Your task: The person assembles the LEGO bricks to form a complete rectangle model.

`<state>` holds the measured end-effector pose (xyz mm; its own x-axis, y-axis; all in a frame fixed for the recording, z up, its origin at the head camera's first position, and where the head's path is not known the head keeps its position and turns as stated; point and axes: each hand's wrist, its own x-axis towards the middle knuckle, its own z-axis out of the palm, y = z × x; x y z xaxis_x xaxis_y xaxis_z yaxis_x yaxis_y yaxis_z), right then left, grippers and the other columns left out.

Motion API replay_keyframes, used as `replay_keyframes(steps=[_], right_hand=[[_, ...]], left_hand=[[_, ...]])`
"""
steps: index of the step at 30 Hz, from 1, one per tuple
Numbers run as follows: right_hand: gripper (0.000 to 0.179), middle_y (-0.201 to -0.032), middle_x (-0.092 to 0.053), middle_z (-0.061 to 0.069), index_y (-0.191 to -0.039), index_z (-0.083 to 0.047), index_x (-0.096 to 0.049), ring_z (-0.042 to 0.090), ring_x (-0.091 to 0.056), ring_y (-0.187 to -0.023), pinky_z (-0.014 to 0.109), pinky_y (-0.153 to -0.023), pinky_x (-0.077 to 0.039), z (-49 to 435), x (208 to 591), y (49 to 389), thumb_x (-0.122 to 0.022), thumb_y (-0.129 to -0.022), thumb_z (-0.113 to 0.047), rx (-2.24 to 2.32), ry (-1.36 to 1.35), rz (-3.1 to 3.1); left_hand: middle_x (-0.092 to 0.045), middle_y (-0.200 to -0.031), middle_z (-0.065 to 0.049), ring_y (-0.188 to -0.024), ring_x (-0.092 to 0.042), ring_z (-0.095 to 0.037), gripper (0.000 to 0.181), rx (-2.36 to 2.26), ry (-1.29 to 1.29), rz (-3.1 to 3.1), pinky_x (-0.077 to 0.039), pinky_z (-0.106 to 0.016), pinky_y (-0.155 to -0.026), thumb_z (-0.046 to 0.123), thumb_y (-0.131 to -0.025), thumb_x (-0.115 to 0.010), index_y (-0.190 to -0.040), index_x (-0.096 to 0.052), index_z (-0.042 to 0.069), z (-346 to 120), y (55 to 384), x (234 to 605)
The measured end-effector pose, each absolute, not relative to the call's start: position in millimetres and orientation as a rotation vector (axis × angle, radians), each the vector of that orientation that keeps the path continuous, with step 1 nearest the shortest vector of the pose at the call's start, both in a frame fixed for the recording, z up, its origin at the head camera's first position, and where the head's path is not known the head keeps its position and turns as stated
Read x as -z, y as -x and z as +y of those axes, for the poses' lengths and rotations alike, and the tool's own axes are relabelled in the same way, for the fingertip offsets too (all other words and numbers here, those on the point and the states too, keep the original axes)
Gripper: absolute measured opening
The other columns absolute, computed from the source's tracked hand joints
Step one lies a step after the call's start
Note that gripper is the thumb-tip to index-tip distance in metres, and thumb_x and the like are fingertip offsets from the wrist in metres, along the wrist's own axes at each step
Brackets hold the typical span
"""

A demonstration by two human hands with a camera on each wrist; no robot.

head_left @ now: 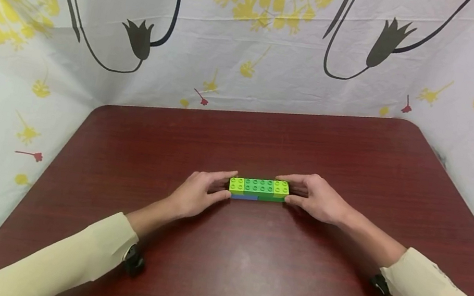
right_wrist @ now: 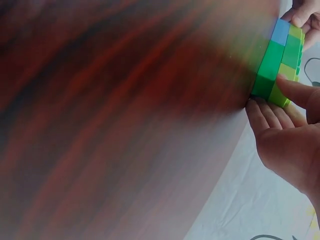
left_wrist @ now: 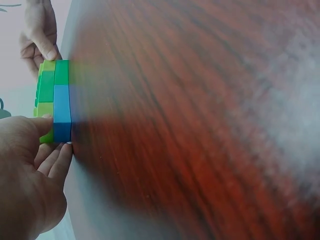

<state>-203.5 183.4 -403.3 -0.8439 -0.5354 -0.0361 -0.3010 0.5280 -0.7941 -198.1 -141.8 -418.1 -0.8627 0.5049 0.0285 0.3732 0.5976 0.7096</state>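
A two-layer row of toy building bricks lies lengthwise on the table, studs up. Its top layer has a green brick (head_left: 258, 187) between a lime brick (head_left: 236, 185) at the left end and another lime brick (head_left: 281, 189) at the right. Beneath are a blue brick (left_wrist: 62, 102) on the left and a darker green brick (right_wrist: 269, 66) on the right. My left hand (head_left: 195, 195) holds the left end, thumb at the near side and fingers round the end and far side. The right hand (head_left: 324, 200) grips the opposite end likewise, its thumb on the lime brick.
The dark red wooden table (head_left: 245, 266) has rounded far corners. A white cloth (head_left: 231, 70) with yellow and grey flower prints hangs behind it and along both sides. Cream sleeves (head_left: 70, 259) cover the forearms, with a small black device (head_left: 134, 260) under the left wrist.
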Motion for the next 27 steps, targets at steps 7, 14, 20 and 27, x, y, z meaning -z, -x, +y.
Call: replay_keyframes(steps=[7,14,20,27], right_hand=[[0.053,-0.144,-0.064,0.022,-0.15,0.002,-0.057,0.031,-0.067,-0.127,0.037,-0.097,-0.058,183.1,402.8,200.8,-0.072,-0.099,0.002,1.217,0.7,2.517],[0.053,-0.141,-0.065,0.023,-0.148,0.003,-0.058,0.031,-0.07,-0.122,0.035,-0.093,-0.06,182.9,402.8,199.3,-0.074,-0.098,0.001,1.238,0.671,2.539],[0.051,-0.141,-0.065,0.023,-0.148,0.002,-0.06,0.032,-0.071,-0.121,0.041,-0.095,-0.06,181.7,400.8,200.9,-0.075,-0.099,-0.002,1.247,0.639,2.581],[0.05,-0.141,-0.065,0.022,-0.148,0.001,-0.06,0.033,-0.069,-0.123,0.042,-0.096,-0.059,178.6,399.6,206.2,-0.074,-0.1,-0.004,1.288,0.582,2.616]], left_hand=[[-0.067,-0.143,-0.009,-0.124,-0.069,-0.018,0.054,-1.139,-0.721,2.664,-0.057,-0.035,-0.101,0.015,-0.103,-0.074,-0.154,-0.057,0.011,-140.2,195.6,419.3],[-0.07,-0.137,-0.009,-0.12,-0.071,-0.017,0.05,-1.163,-0.717,2.678,-0.058,-0.035,-0.098,0.016,-0.103,-0.073,-0.151,-0.06,0.01,-140.0,194.9,417.6],[-0.07,-0.138,-0.008,-0.119,-0.071,-0.016,0.049,-1.203,-0.695,2.674,-0.058,-0.036,-0.099,0.017,-0.104,-0.073,-0.15,-0.061,0.009,-139.8,197.2,413.7],[-0.071,-0.137,-0.009,-0.12,-0.071,-0.017,0.046,-1.242,-0.662,2.706,-0.058,-0.037,-0.1,0.018,-0.104,-0.072,-0.149,-0.062,0.008,-140.0,203.2,411.7]])
